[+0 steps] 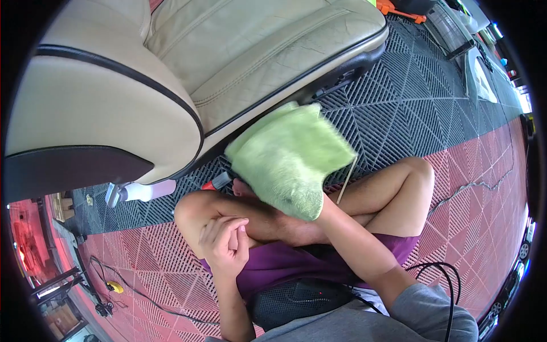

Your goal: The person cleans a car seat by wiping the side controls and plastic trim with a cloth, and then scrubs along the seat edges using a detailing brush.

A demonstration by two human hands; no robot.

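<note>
A light green microfiber cloth (pixel 285 154), blurred at its edges by motion, hangs over my right hand (pixel 325 214). The fingers are hidden under the cloth, and only the wrist and forearm show. My left hand (pixel 225 245) is raised above my crossed legs, its fingers curled in and the thumb near the index finger, with nothing visible in it. In front of me a cream leather car seat (pixel 268 62) with dark piping lies on the floor, its surface creased. The cloth overlaps the seat's lower edge in this view.
A spray bottle (pixel 149 191) lies beside the seat at the left, near a red-and-grey object (pixel 217 181) by my knee. A thin pale stick (pixel 346 181) shows past the cloth. Cables (pixel 484 185) cross the grey and red tiled floor (pixel 473 219). An orange tool (pixel 401 11) lies far right.
</note>
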